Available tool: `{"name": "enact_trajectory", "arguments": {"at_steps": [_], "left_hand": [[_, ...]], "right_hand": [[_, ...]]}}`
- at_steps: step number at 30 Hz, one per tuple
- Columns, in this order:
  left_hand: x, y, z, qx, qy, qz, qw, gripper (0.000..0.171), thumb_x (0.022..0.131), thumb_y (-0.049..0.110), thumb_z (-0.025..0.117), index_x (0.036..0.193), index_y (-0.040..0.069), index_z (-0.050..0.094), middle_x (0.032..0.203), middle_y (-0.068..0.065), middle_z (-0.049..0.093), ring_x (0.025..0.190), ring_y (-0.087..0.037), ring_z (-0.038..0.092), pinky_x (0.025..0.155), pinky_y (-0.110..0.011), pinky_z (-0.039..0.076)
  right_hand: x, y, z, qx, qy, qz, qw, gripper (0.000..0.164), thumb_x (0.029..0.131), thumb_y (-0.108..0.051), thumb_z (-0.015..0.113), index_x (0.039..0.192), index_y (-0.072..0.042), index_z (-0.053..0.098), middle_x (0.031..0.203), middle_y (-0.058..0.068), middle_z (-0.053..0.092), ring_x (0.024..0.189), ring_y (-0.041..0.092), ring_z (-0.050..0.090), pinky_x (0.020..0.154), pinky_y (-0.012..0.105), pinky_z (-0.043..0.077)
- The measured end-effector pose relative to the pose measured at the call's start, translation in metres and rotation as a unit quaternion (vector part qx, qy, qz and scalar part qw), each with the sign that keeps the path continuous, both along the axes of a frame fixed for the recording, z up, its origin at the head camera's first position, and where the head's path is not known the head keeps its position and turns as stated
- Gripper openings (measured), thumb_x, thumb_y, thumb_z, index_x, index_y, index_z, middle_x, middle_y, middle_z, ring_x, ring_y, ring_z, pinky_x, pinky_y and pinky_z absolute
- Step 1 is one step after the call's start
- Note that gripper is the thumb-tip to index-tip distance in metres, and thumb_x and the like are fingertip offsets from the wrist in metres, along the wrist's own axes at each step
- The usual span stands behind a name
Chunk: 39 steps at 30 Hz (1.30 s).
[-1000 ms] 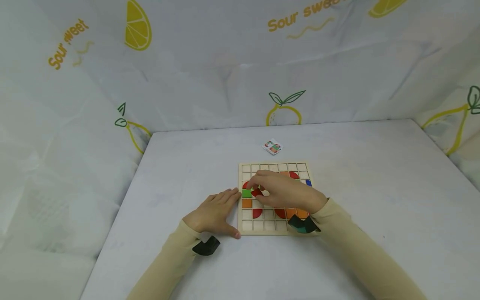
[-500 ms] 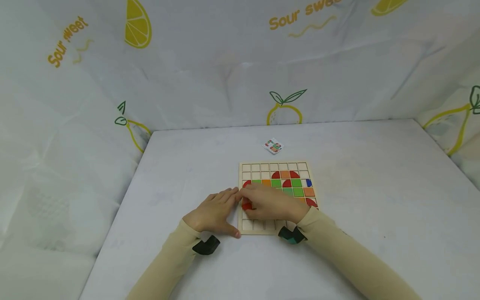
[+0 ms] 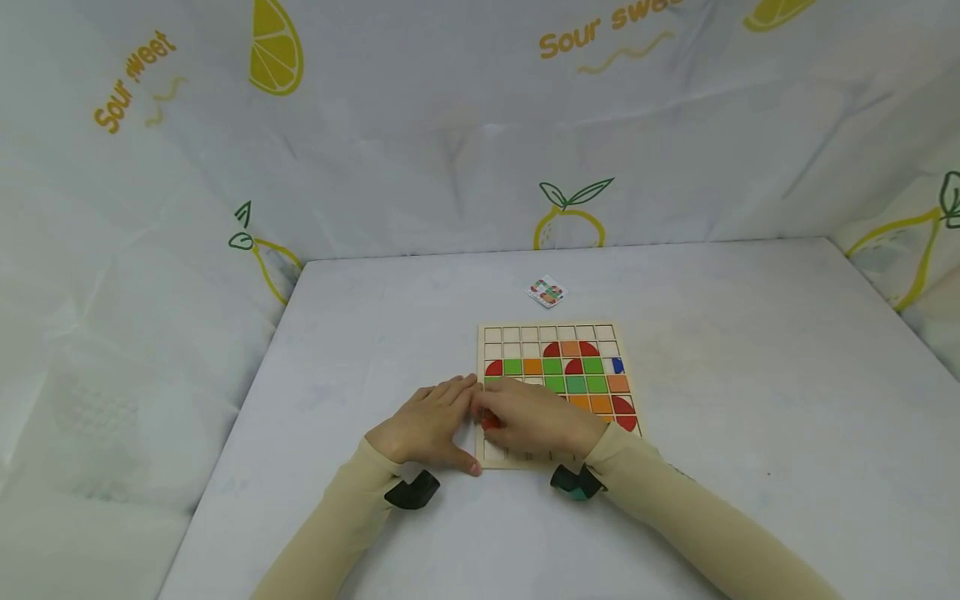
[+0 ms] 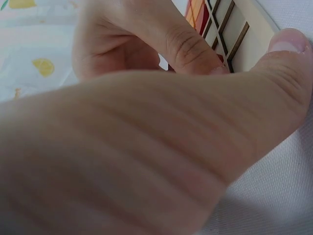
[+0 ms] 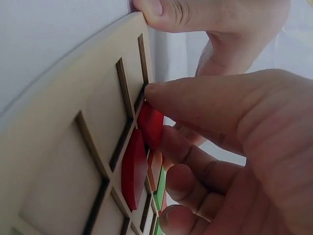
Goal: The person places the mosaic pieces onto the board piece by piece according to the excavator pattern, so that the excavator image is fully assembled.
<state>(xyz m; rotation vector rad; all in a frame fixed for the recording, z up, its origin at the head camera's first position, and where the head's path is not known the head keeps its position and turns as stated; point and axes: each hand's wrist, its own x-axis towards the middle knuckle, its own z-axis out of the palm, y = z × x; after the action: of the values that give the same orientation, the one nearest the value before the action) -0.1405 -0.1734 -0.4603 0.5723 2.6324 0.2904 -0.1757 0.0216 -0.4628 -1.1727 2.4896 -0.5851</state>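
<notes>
A wooden grid board (image 3: 512, 334) lies on the table with coloured tiles in many of its cells. My right hand (image 3: 543, 417) is over the board's lower left part and pinches a red tile (image 5: 152, 122) with a curved edge between thumb and fingers, right at a cell in the left column. Beside it in the right wrist view, another red tile (image 5: 133, 171) sits in the grid. My left hand (image 3: 433, 423) rests with fingers extended along the board's left edge, its thumb by the near left corner. The right hand hides several cells beneath it.
A small card (image 3: 547, 292) printed with a coloured pattern lies beyond the board. A blue tile (image 3: 618, 365) sits near the board's right edge. The white table (image 3: 712, 333) ends at a white cloth backdrop (image 3: 420, 150) printed with lemons.
My right hand has moved left and nearer to me with the red tile, from the board's middle left to its lower left cells. The left hand has stayed in place.
</notes>
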Motion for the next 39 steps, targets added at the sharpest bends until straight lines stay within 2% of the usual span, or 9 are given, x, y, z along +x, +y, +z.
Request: {"name": "enact_trajectory", "arguments": {"at_steps": [8, 15, 22, 26, 28, 31, 35, 39], "left_hand": [[0.000, 0.001, 0.000, 0.002, -0.005, 0.003, 1.0000, 0.111, 0.078, 0.058, 0.081, 0.161, 0.012, 0.024, 0.171, -0.004, 0.020, 0.158, -0.027, 0.019, 0.126, -0.054, 0.024], [0.001, 0.001, 0.001, 0.001, 0.000, 0.000, 1.0000, 0.110, 0.078, 0.058, 0.081, 0.160, 0.012, 0.025, 0.170, -0.005, 0.022, 0.158, -0.027, 0.020, 0.125, -0.054, 0.026], [0.001, 0.001, 0.001, -0.001, 0.002, -0.003, 1.0000, 0.110, 0.078, 0.058, 0.081, 0.160, 0.011, 0.026, 0.170, -0.006, 0.022, 0.158, -0.027, 0.021, 0.125, -0.054, 0.027], [0.001, 0.001, 0.002, -0.001, 0.002, -0.004, 1.0000, 0.110, 0.078, 0.058, 0.081, 0.160, 0.010, 0.025, 0.170, -0.007, 0.022, 0.158, -0.028, 0.021, 0.125, -0.054, 0.026], [0.001, 0.001, 0.001, -0.002, 0.001, -0.003, 1.0000, 0.110, 0.078, 0.057, 0.081, 0.161, 0.011, 0.025, 0.170, -0.007, 0.022, 0.158, -0.029, 0.021, 0.125, -0.054, 0.026], [0.001, 0.002, 0.001, -0.001, 0.000, -0.002, 1.0000, 0.110, 0.078, 0.057, 0.082, 0.161, 0.011, 0.025, 0.170, -0.008, 0.022, 0.158, -0.030, 0.021, 0.126, -0.054, 0.025], [0.001, 0.002, 0.000, -0.005, 0.003, 0.001, 1.0000, 0.110, 0.077, 0.056, 0.082, 0.160, 0.010, 0.026, 0.169, -0.007, 0.023, 0.158, -0.028, 0.022, 0.126, -0.053, 0.026], [0.001, 0.002, -0.001, -0.008, 0.001, 0.006, 0.9999, 0.110, 0.077, 0.056, 0.082, 0.160, 0.011, 0.025, 0.170, -0.007, 0.023, 0.158, -0.028, 0.021, 0.126, -0.052, 0.025]], "right_hand": [[-0.001, 0.002, 0.001, -0.002, 0.016, 0.007, 1.000, 0.015, 0.095, -0.022, 0.071, 0.110, -0.020, 0.070, 0.104, -0.009, 0.062, 0.096, 0.010, 0.052, 0.081, 0.026, 0.053], [-0.003, 0.001, 0.000, -0.011, 0.036, 0.025, 0.999, 0.005, 0.095, -0.021, 0.072, 0.098, -0.017, 0.072, 0.094, -0.009, 0.063, 0.090, 0.009, 0.054, 0.079, 0.024, 0.052], [-0.005, 0.002, -0.002, -0.004, 0.032, 0.022, 0.999, 0.004, 0.094, -0.022, 0.073, 0.095, -0.018, 0.074, 0.090, -0.009, 0.062, 0.088, 0.009, 0.053, 0.075, 0.021, 0.049], [-0.008, 0.004, 0.002, -0.006, 0.015, 0.008, 1.000, 0.010, 0.097, -0.022, 0.068, 0.103, -0.016, 0.074, 0.097, -0.007, 0.066, 0.087, 0.009, 0.055, 0.075, 0.022, 0.051], [-0.010, 0.007, 0.006, -0.011, -0.001, -0.011, 1.000, 0.016, 0.099, -0.021, 0.065, 0.110, -0.015, 0.073, 0.104, -0.004, 0.068, 0.089, 0.011, 0.056, 0.076, 0.024, 0.052], [-0.014, 0.013, 0.013, -0.016, -0.001, -0.039, 0.999, 0.020, 0.100, -0.019, 0.062, 0.118, -0.014, 0.071, 0.111, -0.003, 0.070, 0.093, 0.012, 0.056, 0.078, 0.025, 0.053], [-0.021, 0.021, 0.021, -0.015, 0.010, -0.062, 0.998, 0.022, 0.100, -0.018, 0.059, 0.118, -0.017, 0.072, 0.112, -0.005, 0.071, 0.097, 0.012, 0.056, 0.080, 0.026, 0.054], [-0.026, 0.027, 0.026, -0.018, 0.012, -0.065, 0.998, 0.024, 0.100, -0.015, 0.054, 0.116, -0.016, 0.072, 0.110, -0.003, 0.071, 0.096, 0.014, 0.057, 0.079, 0.027, 0.053]]}}
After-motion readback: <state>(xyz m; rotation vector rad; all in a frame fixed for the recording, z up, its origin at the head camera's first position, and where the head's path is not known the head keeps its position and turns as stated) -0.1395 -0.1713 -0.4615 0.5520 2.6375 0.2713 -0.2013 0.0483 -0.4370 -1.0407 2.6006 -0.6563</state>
